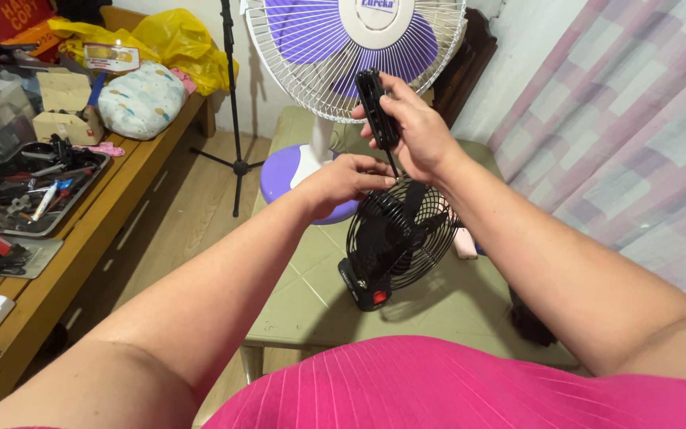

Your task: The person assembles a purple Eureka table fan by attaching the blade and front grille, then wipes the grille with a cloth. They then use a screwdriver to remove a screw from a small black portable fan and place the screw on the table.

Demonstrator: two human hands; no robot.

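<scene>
A small black fan [397, 238] with a wire cage and a red button on its base stands on a green table [303, 302]. My right hand [414, 131] grips the black handle of a screwdriver [373, 107], held upright with its thin shaft pointing down at the top of the fan's cage. My left hand [343, 179] sits at the cage's upper edge, fingertips pinched around the screwdriver's tip. What lies under those fingertips is hidden.
A white and purple stand fan [335, 48] rises behind the small one on the same table. A wooden bench [81, 238] on the left carries a tray of tools [25, 195], boxes and a patterned cushion [140, 99]. A black tripod stand [232, 103] stands on the floor. A curtain [637, 135] hangs at right.
</scene>
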